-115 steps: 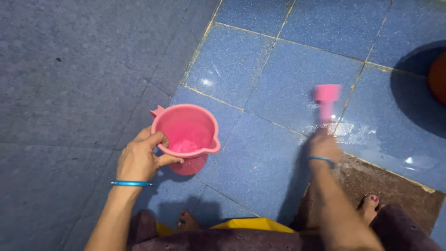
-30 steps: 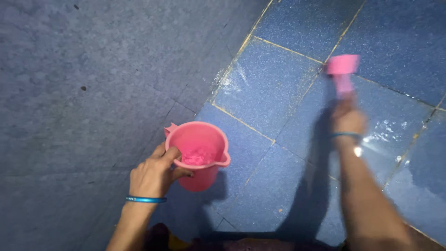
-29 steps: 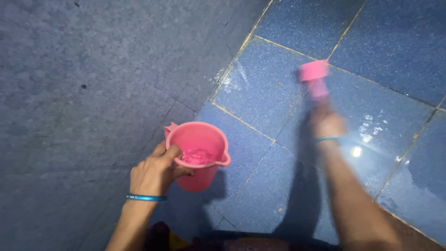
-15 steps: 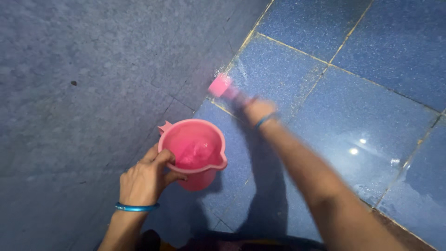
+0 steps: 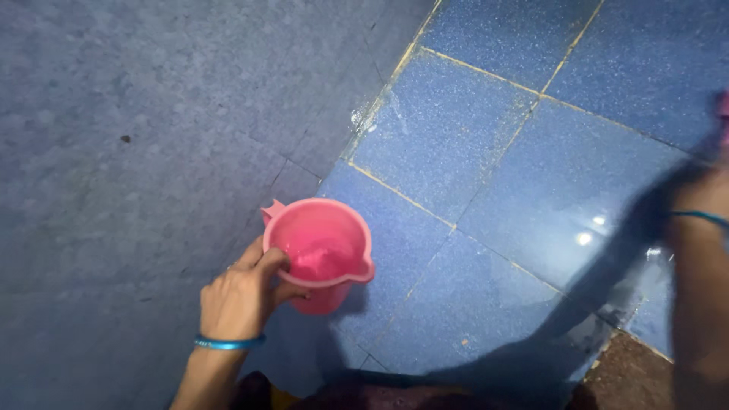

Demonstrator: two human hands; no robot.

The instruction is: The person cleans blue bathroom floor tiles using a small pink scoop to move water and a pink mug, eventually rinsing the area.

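Observation:
My left hand point(image 5: 239, 304), with a blue bangle on the wrist, grips a pink plastic mug point(image 5: 323, 254) by its rim and handle side. The mug is upright with its spout to the right and some water inside, just above the blue tiled floor point(image 5: 486, 152). My right hand point(image 5: 702, 193) is at the far right edge, blurred by motion, also with a blue bangle. A sliver of the pink scrub brush point(image 5: 723, 105) it holds shows at the frame edge. The two hands are far apart.
A grey-blue speckled wall point(image 5: 152, 137) fills the left half and meets the floor along a yellowed grout line. The tiles are wet and shiny near the right. A brown mat corner point(image 5: 630, 376) lies at the bottom right.
My right hand with the pink brush has swung from the wall edge beside the mug back across the tiles to the far right. The left hand keeps the mug in place.

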